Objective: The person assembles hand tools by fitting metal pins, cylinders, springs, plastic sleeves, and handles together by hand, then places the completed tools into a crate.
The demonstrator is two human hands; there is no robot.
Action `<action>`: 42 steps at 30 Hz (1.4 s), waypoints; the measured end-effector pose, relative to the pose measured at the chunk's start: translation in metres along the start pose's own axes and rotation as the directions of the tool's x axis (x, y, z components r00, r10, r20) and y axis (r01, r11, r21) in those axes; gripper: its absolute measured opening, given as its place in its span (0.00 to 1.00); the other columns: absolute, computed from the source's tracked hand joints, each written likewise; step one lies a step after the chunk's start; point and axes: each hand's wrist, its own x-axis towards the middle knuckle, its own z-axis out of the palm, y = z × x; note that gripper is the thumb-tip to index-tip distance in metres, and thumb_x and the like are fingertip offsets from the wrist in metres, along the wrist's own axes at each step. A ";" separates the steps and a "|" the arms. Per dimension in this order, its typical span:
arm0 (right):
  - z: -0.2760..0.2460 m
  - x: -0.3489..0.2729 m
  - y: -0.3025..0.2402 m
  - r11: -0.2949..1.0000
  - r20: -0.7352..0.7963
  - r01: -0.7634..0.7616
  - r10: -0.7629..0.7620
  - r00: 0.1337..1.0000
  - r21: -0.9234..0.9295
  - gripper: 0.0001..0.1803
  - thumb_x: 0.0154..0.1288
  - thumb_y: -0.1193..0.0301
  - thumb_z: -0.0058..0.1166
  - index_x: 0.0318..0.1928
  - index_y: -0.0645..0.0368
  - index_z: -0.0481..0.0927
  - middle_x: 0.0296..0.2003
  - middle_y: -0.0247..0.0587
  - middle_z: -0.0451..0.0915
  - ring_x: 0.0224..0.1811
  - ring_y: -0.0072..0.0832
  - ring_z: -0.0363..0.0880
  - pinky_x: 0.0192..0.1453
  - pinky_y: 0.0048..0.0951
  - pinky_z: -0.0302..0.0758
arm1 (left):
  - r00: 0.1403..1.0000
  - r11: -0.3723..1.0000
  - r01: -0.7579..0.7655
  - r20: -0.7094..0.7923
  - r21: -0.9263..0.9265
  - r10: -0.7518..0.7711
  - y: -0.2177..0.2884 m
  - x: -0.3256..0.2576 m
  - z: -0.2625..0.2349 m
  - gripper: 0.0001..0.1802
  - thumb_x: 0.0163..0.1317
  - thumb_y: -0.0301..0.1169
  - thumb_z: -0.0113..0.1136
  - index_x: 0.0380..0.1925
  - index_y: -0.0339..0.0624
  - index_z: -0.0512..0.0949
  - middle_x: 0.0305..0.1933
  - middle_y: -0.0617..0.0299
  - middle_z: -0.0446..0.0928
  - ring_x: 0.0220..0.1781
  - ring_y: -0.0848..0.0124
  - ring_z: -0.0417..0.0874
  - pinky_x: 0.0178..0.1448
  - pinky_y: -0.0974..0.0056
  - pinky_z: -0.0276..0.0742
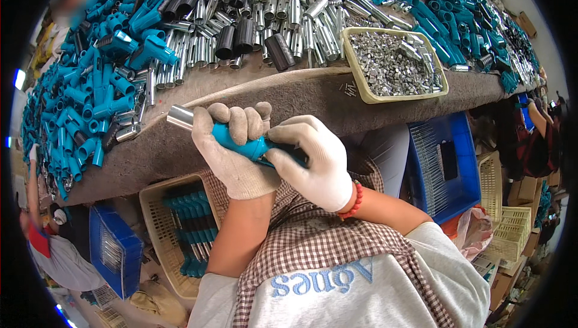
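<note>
My left hand [232,153], in a white work glove, wraps around a teal plastic tool handle [223,135]. From the handle's left end sticks out a shiny metal tube [180,117]. My right hand [316,162], gloved too, pinches the handle's other end between thumb and fingers. A dark part [296,153] shows partly beneath those fingers; its shape is mostly hidden. Both hands hold the handle above my lap, in front of the bench edge.
The cloth-covered bench [253,99] bears heaps of teal plastic housings [111,96] and metal tubes [295,15]. A cream tray [378,97] holds small metal pieces. Beside me stand a beige basket [158,232] of teal-and-black tools and blue crates [442,207]. Other people work at both sides.
</note>
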 end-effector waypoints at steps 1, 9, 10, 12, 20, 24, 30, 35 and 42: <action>0.003 -0.002 -0.001 0.997 -0.028 0.058 -0.059 0.998 -0.048 0.15 0.51 0.73 0.66 0.41 0.60 0.80 0.35 0.45 0.79 0.34 0.39 0.81 0.38 0.34 0.78 | 1.000 1.000 -0.010 0.014 -0.028 0.011 0.000 0.001 -0.001 0.19 0.70 0.45 0.46 0.20 0.51 0.66 0.10 0.73 0.51 0.14 0.78 0.51 0.46 0.61 0.75; 0.014 -0.001 -0.001 0.973 0.057 0.171 -0.164 0.985 -0.154 0.20 0.50 0.70 0.68 0.44 0.59 0.78 0.38 0.46 0.79 0.36 0.39 0.81 0.40 0.35 0.79 | 0.992 0.989 0.022 0.126 -0.146 -0.004 0.011 0.010 -0.023 0.21 0.70 0.48 0.46 0.19 0.52 0.64 0.10 0.74 0.50 0.13 0.79 0.49 0.46 0.61 0.74; 0.012 0.006 -0.004 0.971 0.127 0.207 -0.192 0.973 -0.116 0.20 0.52 0.68 0.66 0.45 0.59 0.78 0.39 0.47 0.79 0.39 0.41 0.80 0.43 0.37 0.78 | 0.988 0.974 0.070 0.148 -0.217 -0.038 0.016 0.013 -0.025 0.22 0.70 0.49 0.46 0.19 0.52 0.64 0.10 0.75 0.49 0.13 0.80 0.49 0.46 0.62 0.74; 0.007 0.022 0.001 0.968 0.195 0.244 -0.228 0.954 -0.063 0.21 0.56 0.61 0.62 0.46 0.61 0.77 0.43 0.47 0.79 0.46 0.44 0.78 0.52 0.41 0.74 | 0.982 0.932 0.149 0.160 -0.331 -0.100 0.027 0.021 -0.029 0.22 0.71 0.49 0.46 0.19 0.53 0.64 0.10 0.76 0.48 0.13 0.80 0.49 0.47 0.63 0.75; -0.002 0.104 0.071 0.499 0.092 0.107 -0.056 0.994 -0.860 0.24 0.46 0.53 0.66 0.33 0.63 0.83 0.40 0.49 0.79 0.56 0.44 0.71 0.62 0.43 0.65 | 0.977 0.920 0.122 0.208 -0.373 -0.045 0.035 0.027 -0.037 0.22 0.68 0.42 0.52 0.17 0.53 0.58 0.12 0.76 0.48 0.15 0.81 0.48 0.54 0.64 0.72; -0.007 0.098 0.049 0.685 0.059 0.024 0.028 0.998 -0.729 0.21 0.45 0.61 0.67 0.36 0.61 0.79 0.32 0.49 0.79 0.42 0.46 0.79 0.50 0.40 0.74 | 0.990 0.941 0.068 0.141 -0.332 -0.022 0.045 0.030 -0.035 0.22 0.69 0.42 0.51 0.16 0.53 0.59 0.11 0.76 0.49 0.15 0.82 0.49 0.53 0.65 0.72; -0.037 0.040 0.010 0.947 0.401 0.232 -0.128 0.907 -0.224 0.23 0.43 0.72 0.67 0.44 0.58 0.77 0.37 0.43 0.79 0.38 0.41 0.80 0.43 0.37 0.77 | 0.975 0.909 0.066 0.220 -0.411 0.029 0.054 0.048 -0.052 0.21 0.71 0.43 0.47 0.18 0.52 0.61 0.12 0.77 0.52 0.15 0.84 0.51 0.51 0.68 0.71; -0.039 0.022 -0.004 0.989 0.427 0.083 -0.022 0.904 -0.125 0.27 0.46 0.64 0.73 0.47 0.60 0.78 0.36 0.44 0.80 0.33 0.36 0.82 0.39 0.33 0.79 | 0.991 0.928 0.068 0.135 -0.366 -0.020 0.037 0.041 -0.031 0.22 0.71 0.45 0.47 0.18 0.53 0.60 0.12 0.77 0.50 0.15 0.82 0.50 0.50 0.67 0.71; -0.038 0.017 0.004 0.985 0.289 -0.163 0.173 0.942 -0.059 0.27 0.48 0.63 0.72 0.46 0.64 0.79 0.36 0.48 0.82 0.35 0.37 0.85 0.39 0.32 0.80 | 0.998 0.984 0.012 -0.061 -0.177 -0.023 -0.002 0.022 0.006 0.20 0.68 0.51 0.51 0.29 0.47 0.66 0.17 0.72 0.58 0.23 0.78 0.63 0.57 0.58 0.73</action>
